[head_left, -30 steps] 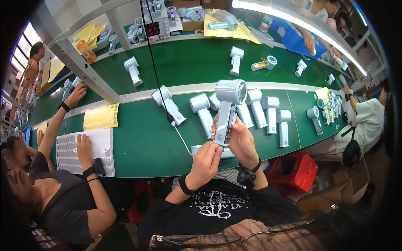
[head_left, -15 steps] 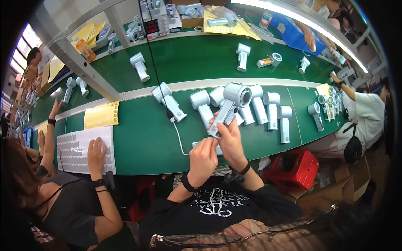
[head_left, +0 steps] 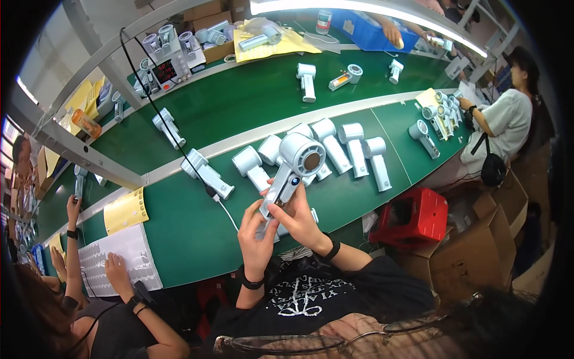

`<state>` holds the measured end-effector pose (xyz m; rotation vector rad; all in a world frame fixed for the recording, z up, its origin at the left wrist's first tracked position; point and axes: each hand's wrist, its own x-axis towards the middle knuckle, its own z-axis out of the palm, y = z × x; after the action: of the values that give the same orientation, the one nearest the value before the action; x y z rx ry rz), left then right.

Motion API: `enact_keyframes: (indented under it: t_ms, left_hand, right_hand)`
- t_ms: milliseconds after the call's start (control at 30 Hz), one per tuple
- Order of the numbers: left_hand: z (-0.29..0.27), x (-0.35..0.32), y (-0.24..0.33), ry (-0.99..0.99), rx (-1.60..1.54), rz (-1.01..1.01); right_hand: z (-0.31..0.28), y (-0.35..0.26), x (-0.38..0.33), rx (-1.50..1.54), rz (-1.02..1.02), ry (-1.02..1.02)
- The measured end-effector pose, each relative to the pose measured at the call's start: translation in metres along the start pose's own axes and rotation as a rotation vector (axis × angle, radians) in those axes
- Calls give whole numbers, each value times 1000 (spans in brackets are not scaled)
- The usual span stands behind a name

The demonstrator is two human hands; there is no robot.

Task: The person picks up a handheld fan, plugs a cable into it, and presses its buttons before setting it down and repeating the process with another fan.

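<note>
I hold a pale grey hair dryer (head_left: 294, 164) above the green workbench (head_left: 179, 227), its round head tilted up and to the right and its handle pointing down. My left hand (head_left: 256, 234) grips the lower end of the handle. My right hand (head_left: 297, 214) wraps the handle from the right, with fingers on its blue button area. A row of several similar hair dryers (head_left: 341, 149) lies on the bench just beyond my hands.
Another dryer with a cable (head_left: 206, 173) lies to the left. A person at my left rests hands on a white sheet (head_left: 116, 263) beside a yellow sheet (head_left: 127, 210). A red stool (head_left: 412, 215) and cardboard boxes (head_left: 472, 251) stand at the right, where another person sits.
The dryer has dropped from upright to a tilt with its head up and right. My hands have shifted lower on the handle. The view has swung left.
</note>
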<state>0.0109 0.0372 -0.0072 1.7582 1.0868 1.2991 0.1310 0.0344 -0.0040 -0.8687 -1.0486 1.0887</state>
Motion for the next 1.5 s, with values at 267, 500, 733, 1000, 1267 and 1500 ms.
enact_keyframes:
  t_ms: [267,500,733,1000,1267,1500]
  left_hand:
    - [-15,-12,-9,-5,-350,-182]
    - [-19,-18,-16,-231,-553,-325]
    - [-21,-23,-11,-299,-540,-238]
    - [-27,-20,-2,-306,-391,-202]
    - [-21,-13,11,-204,-315,-185]
    - [-20,-10,11,-118,-198,-32]
  right_hand:
    - [-61,-31,2,-754,-79,-240]
    - [-90,-56,42,-574,-312,-242]
    - [-99,-56,48,-614,-560,-380]
    - [-91,-58,45,-519,-578,-346]
    - [-87,-48,49,-537,-699,-273]
    - [-78,-77,34,-745,-892,-169]
